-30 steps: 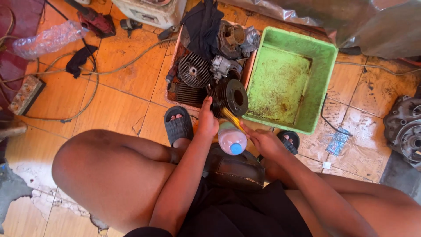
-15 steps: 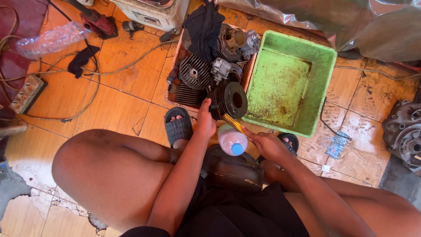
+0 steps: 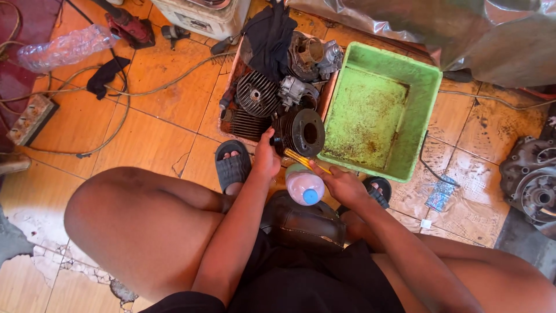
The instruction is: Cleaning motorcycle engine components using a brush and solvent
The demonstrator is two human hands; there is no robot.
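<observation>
**Inspector A:** Report what is obscured first.

**Inspector B:** The left hand (image 3: 267, 157) is seen from behind; its fingertips reach the black finned engine cylinder (image 3: 301, 132) and are hidden against it, so I cannot tell whether they grip it or merely rest there. The right hand (image 3: 341, 184) has its fingers narrowed round a yellow-handled tool (image 3: 306, 160); the tool's working end is lost at the cylinder's edge.

**Inspector A:** And the cylinder's position?

**Inspector B:** At the near corner of a rust-coloured tray (image 3: 229, 95) crowded with other engine parts, just beside the green plastic tub (image 3: 431, 116). A black cloth (image 3: 269, 35) covers some of those parts.

**Inspector A:** Packages and labels?

**Inspector B:** A pale pink bottle with a blue cap (image 3: 304, 186) stands between the two hands, above a dark rounded object (image 3: 301, 223) at the person's lap that I cannot identify. A small blue patterned sachet (image 3: 441, 193) lies flat on the tiles right of the tub. A crumpled clear plastic bottle (image 3: 63, 47) lies at upper left. A grey engine casing (image 3: 533, 182) is cut off by the right edge.
</observation>
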